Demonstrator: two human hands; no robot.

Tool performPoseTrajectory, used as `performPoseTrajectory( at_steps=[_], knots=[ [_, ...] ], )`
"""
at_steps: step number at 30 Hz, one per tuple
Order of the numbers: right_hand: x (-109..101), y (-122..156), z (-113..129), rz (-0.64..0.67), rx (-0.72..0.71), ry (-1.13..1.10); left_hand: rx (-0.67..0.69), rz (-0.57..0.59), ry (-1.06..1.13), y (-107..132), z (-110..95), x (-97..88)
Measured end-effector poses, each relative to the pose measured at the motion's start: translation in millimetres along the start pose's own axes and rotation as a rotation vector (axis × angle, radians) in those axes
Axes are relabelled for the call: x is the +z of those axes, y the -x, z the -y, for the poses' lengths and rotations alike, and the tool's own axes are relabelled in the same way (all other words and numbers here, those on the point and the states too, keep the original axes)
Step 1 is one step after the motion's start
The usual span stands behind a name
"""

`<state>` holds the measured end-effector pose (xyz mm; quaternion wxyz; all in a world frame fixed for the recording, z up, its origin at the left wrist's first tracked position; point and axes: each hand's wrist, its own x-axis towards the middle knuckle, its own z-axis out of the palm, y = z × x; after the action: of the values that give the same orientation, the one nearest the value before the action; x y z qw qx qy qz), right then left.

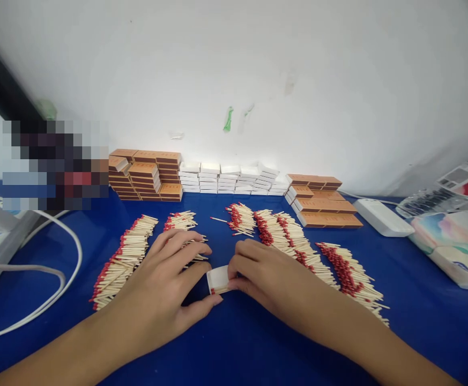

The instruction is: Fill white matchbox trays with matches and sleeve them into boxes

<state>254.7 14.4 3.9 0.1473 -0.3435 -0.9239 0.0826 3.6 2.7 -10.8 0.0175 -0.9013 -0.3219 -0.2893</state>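
Observation:
Both my hands meet over a small white matchbox tray (218, 279) lying on the blue table (234, 343). My left hand (165, 289) cups the tray's left end, thumb below it and fingers curled above. My right hand (264, 273) pinches its right end with closed fingers. Red-tipped matches lie in rows: one pile (123, 260) to the left, another (181, 221) under my left fingers, a third (288, 236) beyond my right hand and more (348, 273) to the right.
Against the white wall stand stacked brown matchbox sleeves (145, 174), white inner trays (228, 179) and more brown sleeves (322, 206). White cables (57, 268) loop at the left beside a device. A white adapter (382, 217) and a tissue pack (454, 244) lie right.

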Motion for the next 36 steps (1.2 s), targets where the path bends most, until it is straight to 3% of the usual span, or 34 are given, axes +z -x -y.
performPoseTrajectory(
  at_steps=[2,5,9,19,29,36],
  knots=[
    [-5.3,0.5,-10.4,-0.047,0.111,-0.082,-0.001,0.003,0.005,0.1,-0.3,-0.3],
    [-7.9,-1.1,-30.6,-0.169,0.257,0.025,0.002,-0.001,0.013,0.1,-1.3,-0.6],
    [-2.4,-5.3,-48.4,-0.139,0.328,0.171,0.021,-0.009,0.01,-0.2,-1.9,-0.8],
    [3.2,-7.6,-50.8,-0.059,0.167,0.203,0.001,0.01,0.018,0.8,0.7,0.9],
    [1.9,-7.9,-48.9,-0.061,0.177,0.12,0.015,0.002,0.006,-0.9,0.2,-1.0],
    [-2.4,-5.8,-35.3,-0.093,0.104,0.139,0.007,0.012,0.014,-1.9,2.3,-1.5]
  ],
)
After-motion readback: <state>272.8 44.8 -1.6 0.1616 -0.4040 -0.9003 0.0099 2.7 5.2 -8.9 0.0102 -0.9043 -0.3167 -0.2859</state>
